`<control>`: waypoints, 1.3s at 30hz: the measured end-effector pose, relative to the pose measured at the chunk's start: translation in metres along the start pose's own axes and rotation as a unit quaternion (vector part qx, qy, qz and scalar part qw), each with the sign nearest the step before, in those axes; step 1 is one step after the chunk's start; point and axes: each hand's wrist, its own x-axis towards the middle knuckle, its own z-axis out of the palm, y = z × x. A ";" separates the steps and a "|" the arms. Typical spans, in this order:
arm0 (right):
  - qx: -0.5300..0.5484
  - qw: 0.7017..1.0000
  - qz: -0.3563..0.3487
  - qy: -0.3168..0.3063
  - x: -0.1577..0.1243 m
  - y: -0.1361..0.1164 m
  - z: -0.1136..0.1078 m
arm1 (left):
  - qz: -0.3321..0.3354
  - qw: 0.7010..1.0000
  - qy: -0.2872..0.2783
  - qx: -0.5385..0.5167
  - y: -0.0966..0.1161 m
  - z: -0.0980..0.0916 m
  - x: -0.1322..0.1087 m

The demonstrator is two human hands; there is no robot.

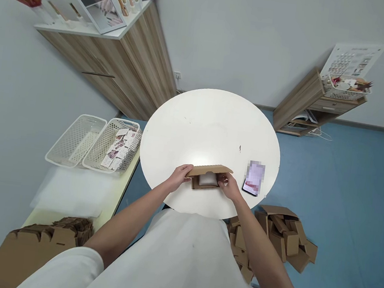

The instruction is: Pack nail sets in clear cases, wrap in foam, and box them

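A small brown cardboard box (206, 169) sits near the front edge of the round white table (211, 123), its lid raised and tilted up at the far side. Inside it lies a white padded-looking item (208, 179), partly hidden by the lid. My left hand (179, 178) grips the box at its left corner, thumb against the lid. At the opposite end, my right hand (229, 186) has its fingers curled around the right side of the box. Right of that hand, a phone (253, 179) with a lit, partly blurred screen rests on the table.
To the left, a side table carries two white baskets (76, 141), one with printed cards (119, 148), plus translucent sheets (72, 190) and stacked flat cardboard (32, 250). Cardboard boxes (290, 240) pile on the floor at right. Wooden cabinets (132, 58) stand against the wall.
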 end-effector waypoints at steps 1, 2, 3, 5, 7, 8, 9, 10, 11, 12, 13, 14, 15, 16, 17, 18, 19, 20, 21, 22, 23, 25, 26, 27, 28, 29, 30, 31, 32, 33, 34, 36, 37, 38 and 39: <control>0.002 1.000 0.000 0.001 0.000 -0.002 0.000 | -0.002 1.000 0.005 0.001 0.001 0.000 0.002; 0.004 1.000 -0.001 0.008 0.000 -0.004 0.001 | -0.002 1.000 0.011 0.008 0.001 0.000 0.003; 0.007 1.000 -0.001 0.015 0.000 -0.004 0.001 | 0.001 1.000 0.014 0.020 0.001 0.000 0.005; 0.012 1.000 -0.006 0.015 -0.001 -0.004 0.001 | 0.009 0.999 0.017 0.050 0.000 -0.001 0.006; 0.019 1.000 -0.013 -0.003 -0.004 0.001 0.001 | 0.008 0.997 0.011 0.082 -0.005 -0.001 0.006; 0.026 1.000 -0.014 -0.010 -0.005 0.004 0.000 | 0.006 0.995 0.013 0.101 -0.008 -0.001 0.006; 0.037 0.999 -0.007 -0.009 -0.007 0.008 -0.002 | 0.007 0.992 0.020 0.122 -0.012 -0.001 0.005; 0.056 0.998 0.008 0.002 -0.009 0.013 -0.003 | 0.015 0.989 0.031 0.145 -0.016 0.000 0.005; 0.079 0.996 0.031 0.024 -0.010 0.016 -0.005 | 0.031 0.984 0.043 0.170 -0.020 0.000 0.005; 0.105 0.991 0.058 0.052 -0.012 0.020 -0.007 | 0.051 0.978 0.057 0.195 -0.024 0.000 0.005; 0.128 0.985 0.086 0.084 -0.013 0.022 -0.009 | 0.069 0.971 0.070 0.217 -0.027 0.000 0.006; 0.147 0.977 0.108 0.109 -0.014 0.022 -0.010 | 0.081 0.965 0.082 0.234 -0.031 0.000 0.007; 0.159 0.972 0.122 0.121 -0.015 0.021 -0.011 | 0.086 0.961 0.093 0.248 -0.034 -0.001 0.009; 0.161 0.972 0.126 0.117 -0.015 0.018 -0.011 | 0.083 0.957 0.104 0.257 -0.037 -0.001 0.010; 0.154 0.975 0.121 0.099 -0.015 0.015 -0.010 | 0.076 0.955 0.113 0.262 -0.039 -0.001 0.012; 0.139 0.981 0.113 0.073 -0.015 0.010 -0.007 | 0.067 0.955 0.120 0.264 -0.042 -0.001 0.013; 0.115 0.987 0.103 0.045 -0.015 0.005 -0.004 | 0.060 0.954 0.125 0.265 -0.045 0.000 0.014; 0.083 0.992 0.094 0.023 -0.016 0.000 0.000 | 0.056 0.954 0.129 0.265 -0.048 0.000 0.015; 0.048 0.995 0.088 0.010 -0.017 -0.003 0.004 | 0.055 0.953 0.133 0.266 -0.051 0.001 0.014; 0.013 0.996 0.083 0.008 -0.019 -0.006 0.009 | 0.060 0.952 0.136 0.266 -0.055 0.002 0.013; -0.019 0.997 0.080 0.012 -0.022 -0.007 0.013 | 0.070 0.952 0.137 0.266 -0.060 0.003 0.010; -0.071 0.995 0.069 0.022 -0.030 -0.006 0.020 | 0.110 0.952 0.116 0.263 -0.069 0.006 0.002; -0.092 0.994 0.060 0.020 -0.036 -0.004 0.022 | 0.133 0.951 0.097 0.261 -0.073 0.007 -0.003; -0.108 0.993 0.049 0.012 -0.041 -0.001 0.024 | 0.155 0.950 0.077 0.261 -0.077 0.008 -0.008; -0.122 0.992 0.037 0.002 -0.045 0.001 0.025 | 0.173 0.947 0.061 0.264 -0.080 0.009 -0.013; -0.131 0.991 0.026 -0.006 -0.049 0.002 0.025 | 0.187 0.943 0.051 0.271 -0.082 0.009 -0.017; -0.135 0.991 0.016 -0.009 -0.052 0.001 0.024 | 0.197 0.938 0.050 0.281 -0.082 0.010 -0.021; -0.134 0.991 0.008 -0.006 -0.054 0.000 0.022 | 0.204 0.933 0.057 0.292 -0.080 0.010 -0.023; -0.128 0.992 0.003 0.001 -0.054 -0.003 0.019 | 0.211 0.927 0.067 0.304 -0.077 0.010 -0.025; -0.119 0.993 0.001 0.011 -0.053 -0.007 0.015 | 0.217 0.920 0.078 0.316 -0.073 0.010 -0.026; -0.110 0.994 0.001 0.023 -0.051 -0.012 0.012 | 0.221 0.914 0.087 0.330 -0.068 0.010 -0.026; -0.100 0.994 0.012 0.038 -0.045 -0.024 0.005 | 0.216 0.903 0.097 0.359 -0.056 0.009 -0.023; -0.102 0.994 0.021 0.041 -0.042 -0.029 0.003 | 0.208 0.899 0.099 0.373 -0.051 0.009 -0.021; -0.105 0.993 0.030 0.042 -0.040 -0.034 0.001 | 0.199 0.895 0.101 0.386 -0.046 0.009 -0.019; -0.110 0.992 0.038 0.044 -0.037 -0.038 -0.001 | 0.191 0.891 0.104 0.398 -0.042 0.009 -0.017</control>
